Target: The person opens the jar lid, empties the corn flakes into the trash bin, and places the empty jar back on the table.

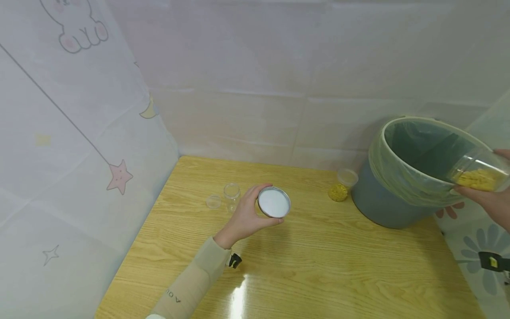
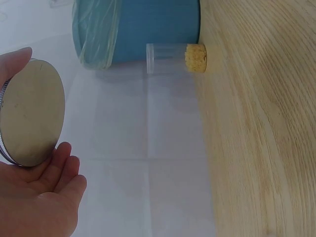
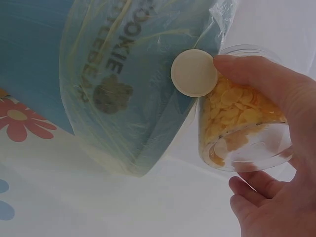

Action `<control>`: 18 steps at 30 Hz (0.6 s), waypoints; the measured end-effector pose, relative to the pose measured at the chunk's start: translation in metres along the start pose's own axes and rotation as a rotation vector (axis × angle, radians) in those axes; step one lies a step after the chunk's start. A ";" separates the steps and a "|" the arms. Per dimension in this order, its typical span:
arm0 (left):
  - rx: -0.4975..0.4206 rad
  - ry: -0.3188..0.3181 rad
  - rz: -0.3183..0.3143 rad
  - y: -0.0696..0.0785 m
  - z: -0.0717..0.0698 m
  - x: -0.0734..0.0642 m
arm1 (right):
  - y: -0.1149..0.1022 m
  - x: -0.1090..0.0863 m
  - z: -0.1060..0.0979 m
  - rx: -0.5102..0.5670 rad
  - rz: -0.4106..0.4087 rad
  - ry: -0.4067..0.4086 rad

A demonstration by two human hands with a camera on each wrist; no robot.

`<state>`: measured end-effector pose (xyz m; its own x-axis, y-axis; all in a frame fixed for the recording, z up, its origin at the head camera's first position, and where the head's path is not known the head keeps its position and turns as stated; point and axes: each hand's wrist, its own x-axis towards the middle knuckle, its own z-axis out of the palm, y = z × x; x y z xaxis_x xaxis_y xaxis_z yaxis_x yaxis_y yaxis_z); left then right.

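Right hand (image 1: 494,204): spread wide around a jar (image 1: 480,170), thumb on one side and fingers on the other; partly cut off by the right edge of the head view.
Jar: within the right hand's grip, clear, tilted, at the near right of the bin (image 1: 382,201); it overlaps the rim in the head view, and I cannot tell whether they touch.
Flakes (image 3: 232,106): yellow, inside the jar, lying close under the right thumb.
White disc (image 3: 194,74): at the right thumb's tip, between jar and bin in the right wrist view; I cannot tell what it is fixed to.
Left hand (image 1: 247,216): holding a lid (image 1: 274,202) by its edge, thumb and fingers at opposite sides.
Lid: round, with a pale face towards the head camera and a metallic one towards the left wrist camera; above the table (image 1: 338,270), well apart from the right hand.
Bin: blue-grey, with a see-through liner (image 1: 392,177) folded over its rim; right of the left hand, just beside the right.
Small jar (image 2: 168,58): upright on the table just beside the bin, between the two hands, yellow pieces (image 1: 338,192) at its bottom.
Clear jar (image 1: 232,191): on the table, just behind the left hand.
Clear disc (image 1: 213,202): flat on the table, left of the clear jar.
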<state>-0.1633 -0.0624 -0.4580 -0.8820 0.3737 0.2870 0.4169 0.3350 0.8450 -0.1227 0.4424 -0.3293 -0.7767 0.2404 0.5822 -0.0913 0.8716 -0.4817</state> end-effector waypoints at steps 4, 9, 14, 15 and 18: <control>0.011 -0.002 -0.004 -0.001 0.000 0.000 | 0.001 0.000 0.000 0.006 0.018 -0.021; 0.019 -0.002 -0.007 0.000 0.000 0.000 | 0.002 0.000 0.002 0.024 0.033 -0.013; 0.007 -0.002 -0.008 0.001 0.000 0.000 | -0.002 0.000 0.001 0.006 0.019 -0.012; 0.005 -0.002 -0.008 0.001 0.000 0.000 | -0.003 0.000 0.001 0.005 0.017 -0.015; 0.000 -0.001 -0.008 0.001 0.000 0.000 | -0.006 0.000 0.000 -0.001 0.020 -0.021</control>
<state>-0.1629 -0.0616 -0.4573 -0.8852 0.3718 0.2797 0.4097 0.3379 0.8473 -0.1222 0.4374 -0.3270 -0.7912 0.2488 0.5587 -0.0752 0.8670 -0.4926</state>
